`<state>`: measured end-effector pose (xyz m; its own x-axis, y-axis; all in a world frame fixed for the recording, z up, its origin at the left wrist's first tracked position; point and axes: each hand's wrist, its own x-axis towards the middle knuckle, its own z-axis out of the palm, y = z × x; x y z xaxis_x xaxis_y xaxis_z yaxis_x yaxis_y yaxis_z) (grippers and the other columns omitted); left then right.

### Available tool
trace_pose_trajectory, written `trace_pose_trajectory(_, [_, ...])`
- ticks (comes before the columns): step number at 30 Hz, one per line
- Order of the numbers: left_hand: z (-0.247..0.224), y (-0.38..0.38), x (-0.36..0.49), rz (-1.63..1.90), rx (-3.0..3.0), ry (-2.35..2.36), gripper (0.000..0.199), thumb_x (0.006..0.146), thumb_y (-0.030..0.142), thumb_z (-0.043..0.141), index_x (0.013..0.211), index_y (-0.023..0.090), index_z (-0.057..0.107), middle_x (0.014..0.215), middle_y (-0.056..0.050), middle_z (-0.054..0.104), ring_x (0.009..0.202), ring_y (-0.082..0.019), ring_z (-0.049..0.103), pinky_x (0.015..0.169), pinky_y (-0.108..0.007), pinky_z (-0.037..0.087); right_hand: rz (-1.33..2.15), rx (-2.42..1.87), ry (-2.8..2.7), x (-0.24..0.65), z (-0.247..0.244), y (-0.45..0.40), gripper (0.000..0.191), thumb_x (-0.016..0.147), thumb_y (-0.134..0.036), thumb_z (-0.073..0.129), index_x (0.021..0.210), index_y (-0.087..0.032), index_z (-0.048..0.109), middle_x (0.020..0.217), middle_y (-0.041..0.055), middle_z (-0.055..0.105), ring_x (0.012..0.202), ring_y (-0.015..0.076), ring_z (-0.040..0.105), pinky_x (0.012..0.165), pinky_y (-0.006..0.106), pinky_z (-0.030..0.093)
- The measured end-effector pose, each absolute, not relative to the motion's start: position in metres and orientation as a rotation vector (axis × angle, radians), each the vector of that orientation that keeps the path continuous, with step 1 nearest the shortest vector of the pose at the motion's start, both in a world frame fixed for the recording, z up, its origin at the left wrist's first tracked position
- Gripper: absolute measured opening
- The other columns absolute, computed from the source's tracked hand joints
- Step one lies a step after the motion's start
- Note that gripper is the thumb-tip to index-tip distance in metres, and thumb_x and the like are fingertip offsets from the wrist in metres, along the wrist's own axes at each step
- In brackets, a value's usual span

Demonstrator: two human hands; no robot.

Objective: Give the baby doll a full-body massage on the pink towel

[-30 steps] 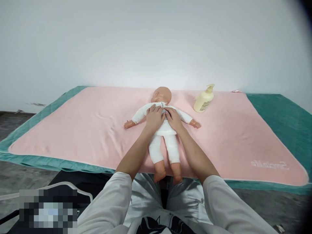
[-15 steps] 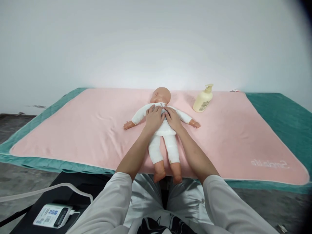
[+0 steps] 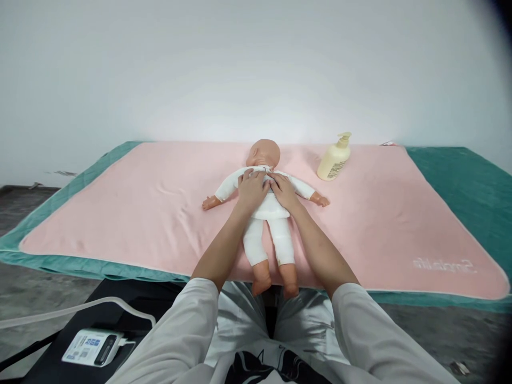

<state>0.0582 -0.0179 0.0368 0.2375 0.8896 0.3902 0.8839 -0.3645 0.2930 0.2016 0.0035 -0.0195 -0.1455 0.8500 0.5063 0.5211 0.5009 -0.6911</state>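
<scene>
A baby doll with a white cloth body lies face down, its head away from me and its arms spread. My left hand rests flat on the left side of its upper back, fingers stretched toward the shoulder. On the right side of the back lies my right hand, also flat with fingers extended. The thumbs nearly meet in the middle. Neither hand grips anything. Part of the doll's back is hidden under my palms. Its feet hang over the near edge of the pink mat.
A pale yellow pump bottle stands on the mat, right of the doll. Green padded cloth shows beneath the mat. At the lower left, a white device with a cable lies on a black surface. A plain wall rises behind.
The whole view has shifted slightly, with the bed and bottle a little higher in the picture. Both hands stay on the doll's back with hardly any movement.
</scene>
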Motion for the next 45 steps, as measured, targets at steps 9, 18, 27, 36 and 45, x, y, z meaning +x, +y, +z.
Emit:
trace_pose_trajectory(9, [0.02,-0.059,0.035,1.323,2.324,1.626,0.033,0.098,0.031,0.04,0.11,0.019,0.068,0.124,-0.009,0.067,0.117,-0.024,0.056,0.104,-0.043,0.042,0.271,-1.052,-1.614,0.209,-0.003,-0.051,0.031,0.097,-0.039,0.045,0.105,-0.025,0.072,0.11,0.0081,0.067,0.109,0.0253,0.058,0.101,0.046,0.044])
trace_pose_trajectory(18, [0.002,-0.085,0.022,1.299,2.421,1.115,0.039,0.098,0.036,0.039,0.083,0.021,0.072,0.092,-0.007,0.074,0.093,-0.02,0.062,0.088,-0.04,0.05,0.282,-0.977,-1.701,0.198,-0.017,-0.101,0.026,0.096,-0.033,0.048,0.093,-0.026,0.073,0.089,0.0046,0.066,0.09,0.0223,0.059,0.085,0.044,0.047])
trace_pose_trajectory(27, [0.0,-0.079,0.024,1.235,2.347,1.168,0.032,0.094,0.031,0.044,0.081,0.021,0.071,0.087,-0.007,0.074,0.09,-0.02,0.063,0.086,-0.041,0.051,0.302,-1.002,-1.689,0.201,-0.025,-0.104,0.027,0.095,-0.029,0.047,0.087,-0.026,0.073,0.09,0.0043,0.069,0.093,0.0226,0.061,0.088,0.044,0.047])
trace_pose_trajectory(36, [-0.001,-0.073,0.025,1.185,2.359,1.168,0.032,0.094,0.03,0.046,0.072,0.021,0.068,0.08,-0.004,0.074,0.083,-0.018,0.065,0.084,-0.036,0.051,0.346,-1.007,-1.724,0.201,-0.026,-0.096,0.025,0.091,-0.023,0.049,0.079,-0.024,0.072,0.085,0.0032,0.069,0.087,0.0208,0.061,0.085,0.041,0.048])
trace_pose_trajectory(45, [-0.004,-0.077,0.023,1.222,2.402,1.154,0.032,0.097,0.03,0.043,0.08,0.021,0.068,0.088,-0.006,0.073,0.091,-0.018,0.063,0.086,-0.036,0.05,0.352,-1.014,-1.714,0.2,-0.024,-0.099,0.026,0.094,-0.024,0.047,0.081,-0.024,0.07,0.086,0.0035,0.069,0.09,0.0207,0.061,0.087,0.041,0.047])
